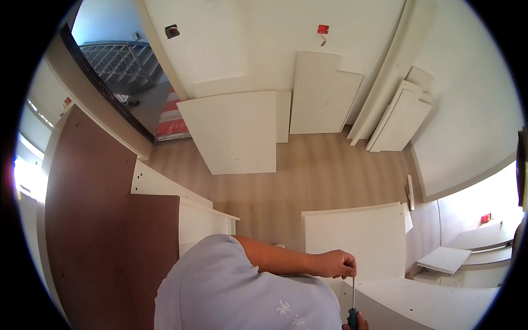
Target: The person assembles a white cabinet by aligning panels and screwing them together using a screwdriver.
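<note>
Lower frame: your shirt (pixel 236 297), pale lavender-grey, white printed marks; your screwdriver (pixel 352 318), dark teal handle, silvery shaft. Left: board (pixel 88 214), plain reddish brown. Centre: floor (pixel 352 173), tan with wood-grain streaks. Upper centre: large panel (pixel 236 135), plain off-white; wall box (pixel 323 29), bright red. Upper left, you see flat packaging (pixel 172 118), banded red and white.

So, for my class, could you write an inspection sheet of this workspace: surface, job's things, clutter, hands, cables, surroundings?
Surface: white panel, wood floor beyond.
Job's things: screwdriver, dark handle, thin shaft.
Clutter: loose boards leaning by the wall.
Hands: left hand at the screwdriver's tip, grip unclear; right hand on its handle.
Cables: short wires below a red wall box.
Surroundings: brown panel at left; doorway, railing beyond.
</note>
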The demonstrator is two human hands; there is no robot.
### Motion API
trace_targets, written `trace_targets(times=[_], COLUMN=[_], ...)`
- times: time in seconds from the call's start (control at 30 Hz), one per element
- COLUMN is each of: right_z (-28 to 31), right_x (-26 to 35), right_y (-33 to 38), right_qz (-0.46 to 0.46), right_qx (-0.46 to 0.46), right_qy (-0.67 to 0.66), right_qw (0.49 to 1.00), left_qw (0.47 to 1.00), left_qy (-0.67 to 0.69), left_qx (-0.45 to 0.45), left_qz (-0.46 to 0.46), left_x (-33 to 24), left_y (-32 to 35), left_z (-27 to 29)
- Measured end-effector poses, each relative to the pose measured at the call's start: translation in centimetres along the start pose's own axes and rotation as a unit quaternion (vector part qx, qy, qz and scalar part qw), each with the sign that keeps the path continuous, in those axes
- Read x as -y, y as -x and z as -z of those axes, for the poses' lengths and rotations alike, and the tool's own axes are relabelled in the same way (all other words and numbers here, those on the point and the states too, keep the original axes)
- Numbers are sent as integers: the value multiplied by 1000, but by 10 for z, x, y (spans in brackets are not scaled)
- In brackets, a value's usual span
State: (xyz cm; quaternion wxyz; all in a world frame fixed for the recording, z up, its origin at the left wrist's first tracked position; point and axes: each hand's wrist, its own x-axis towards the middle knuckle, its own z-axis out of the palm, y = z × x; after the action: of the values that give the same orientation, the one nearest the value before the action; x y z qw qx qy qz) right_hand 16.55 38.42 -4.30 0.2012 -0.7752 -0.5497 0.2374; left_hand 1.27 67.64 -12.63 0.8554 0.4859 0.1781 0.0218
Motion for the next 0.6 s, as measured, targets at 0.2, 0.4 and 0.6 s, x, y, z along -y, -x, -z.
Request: trace_targets(times=[0.2, 0.4, 0.6], right_z=[-1, 2, -2], right_x=[9, 3, -6], right_y=[7, 35, 69], right_qz=[-101, -111, -63], right_qx=[-30, -77, -133], right_qy=[-126, -182, -159], right_qw=[986, 974, 976], left_qw=[994, 997, 995], left_qy=[17, 24, -58], left_qx=[109, 68, 76], left_qz=[-26, -28, -14], left_x=[-13, -26, -27], left_y=[-8, -4, 1], left_z=[-23, -54, -93])
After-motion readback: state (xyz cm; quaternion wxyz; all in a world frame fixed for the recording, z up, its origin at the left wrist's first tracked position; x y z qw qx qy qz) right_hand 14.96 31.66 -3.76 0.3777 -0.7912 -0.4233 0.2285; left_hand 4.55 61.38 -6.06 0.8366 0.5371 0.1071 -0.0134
